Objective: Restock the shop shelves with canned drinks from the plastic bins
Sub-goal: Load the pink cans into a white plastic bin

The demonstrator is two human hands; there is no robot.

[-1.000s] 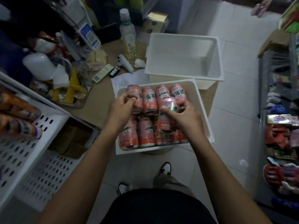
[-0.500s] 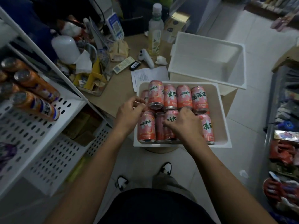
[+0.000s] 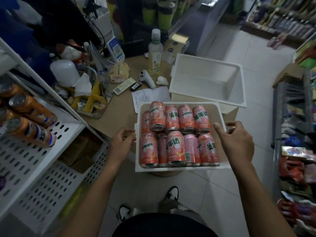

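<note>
A white plastic bin (image 3: 221,115) holding several pink Mirinda cans (image 3: 176,146) lying on their sides sits on a tan counter in the middle of the head view. My left hand (image 3: 120,144) hovers just left of the bin's rim, fingers loosely curled, holding nothing. My right hand (image 3: 236,142) is at the bin's right rim, fingers spread and relaxed, empty. Orange cans (image 3: 32,115) lie on the white perforated shelf (image 3: 25,161) at the left.
An empty white bin (image 3: 237,100) stands behind the full one. The counter (image 3: 119,117) carries a drink bottle (image 3: 154,55), remotes, papers and a cluttered clear organiser. Goods racks line the right side. Tiled floor and my shoes are below.
Both hands have come off the cans and moved outward to the left and right sides of the bin. The view has shifted, showing more of the left shelf.
</note>
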